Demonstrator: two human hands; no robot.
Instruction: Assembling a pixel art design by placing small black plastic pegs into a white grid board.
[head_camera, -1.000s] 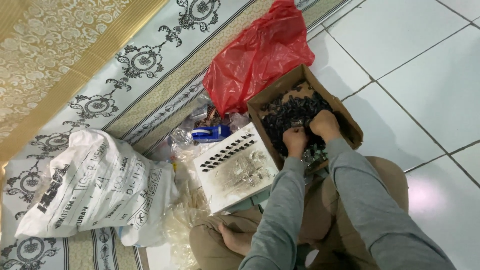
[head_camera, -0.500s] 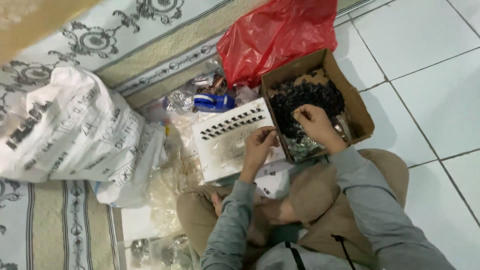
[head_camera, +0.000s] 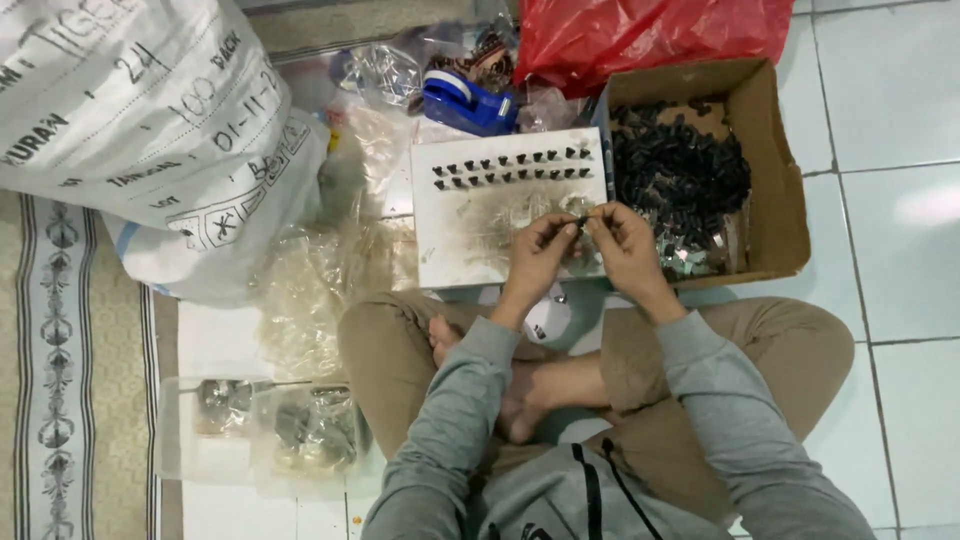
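I sit cross-legged on a tiled floor. My left hand (head_camera: 538, 258) and my right hand (head_camera: 622, 246) meet over a white board (head_camera: 470, 225), and their fingertips pinch one small dark piece (head_camera: 581, 213) between them. Two rows of small black parts (head_camera: 510, 166) stand along the board's far edge. To the right of the board a cardboard box (head_camera: 780, 180) holds a heap of black parts (head_camera: 680, 175) and some shiny metal bits.
A large white printed sack (head_camera: 150, 130) lies at the left on a patterned mat (head_camera: 60, 400). A blue tape dispenser (head_camera: 468, 103) and a red plastic bag (head_camera: 640, 35) lie beyond the board. Clear plastic bags (head_camera: 300, 430) with small parts rest by my left knee.
The view has swung down over my lap. My hands left the cardboard box and came together over the white board, pinching a small piece.
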